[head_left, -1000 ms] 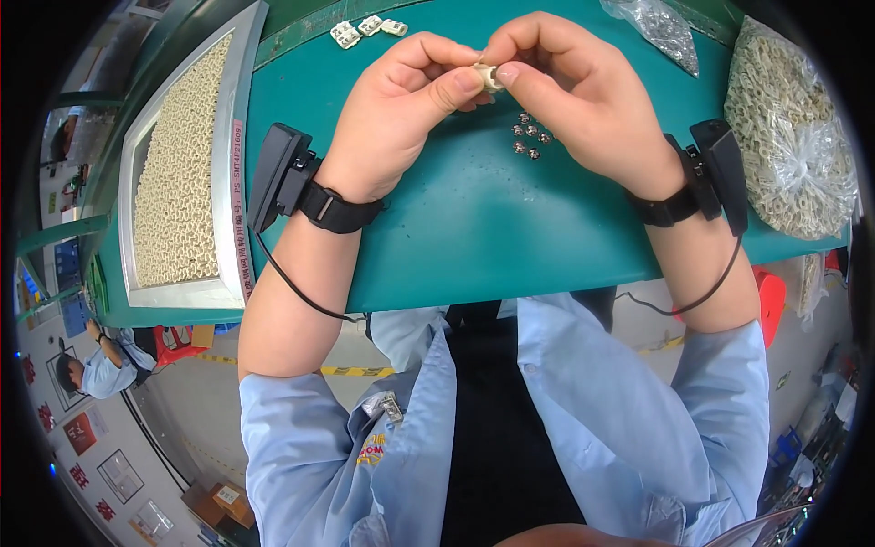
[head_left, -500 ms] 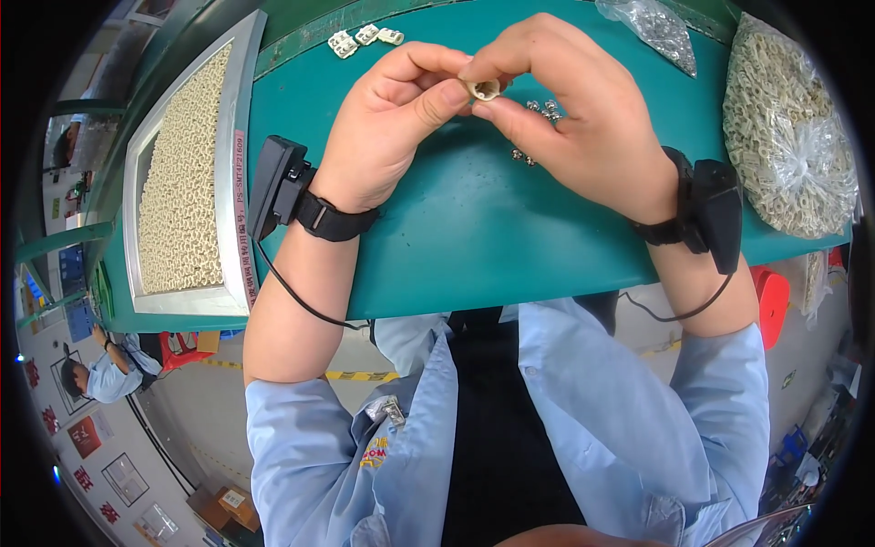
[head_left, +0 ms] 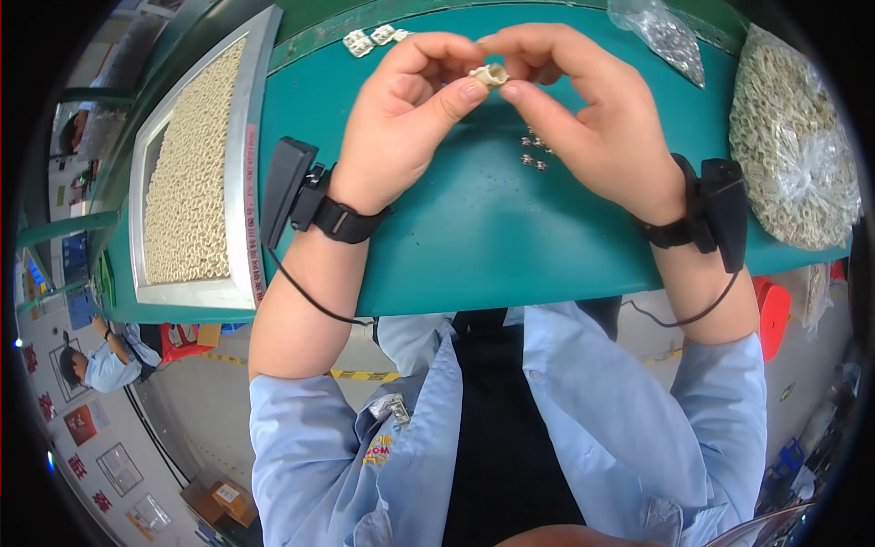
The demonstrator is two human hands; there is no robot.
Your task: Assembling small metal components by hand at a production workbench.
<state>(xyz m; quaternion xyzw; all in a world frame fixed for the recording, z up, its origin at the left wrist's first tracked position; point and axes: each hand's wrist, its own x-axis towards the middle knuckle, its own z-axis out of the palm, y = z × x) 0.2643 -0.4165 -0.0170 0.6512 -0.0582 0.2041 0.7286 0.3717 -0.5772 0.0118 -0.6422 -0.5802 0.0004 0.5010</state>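
A small cream-coloured hollow part [head_left: 488, 76] is up between my fingertips above the green table, its round opening tilted toward the upper right. My left hand [head_left: 392, 123] is closed on it, with the thumb along its near side. The thumb of my right hand [head_left: 602, 123] rests at its right edge, and the curled fingers arch over behind it. Below my right thumb, several small shiny metal pieces [head_left: 534, 162] lie on the table, partly covered by that hand. Several cream-coloured parts [head_left: 358, 42] sit beyond my left hand.
A metal-framed tray [head_left: 241, 173] filled with rows of cream parts stands at the left. On the right is a large clear bag [head_left: 784, 146] of cream parts; a smaller bag [head_left: 670, 41] of metal pieces lies far right. Another person [head_left: 114, 360] is in the left background.
The hollow part has turned in my fingers, so its opening points more up and right. My right fingers have lifted and shifted, and more of the loose metal pieces show.
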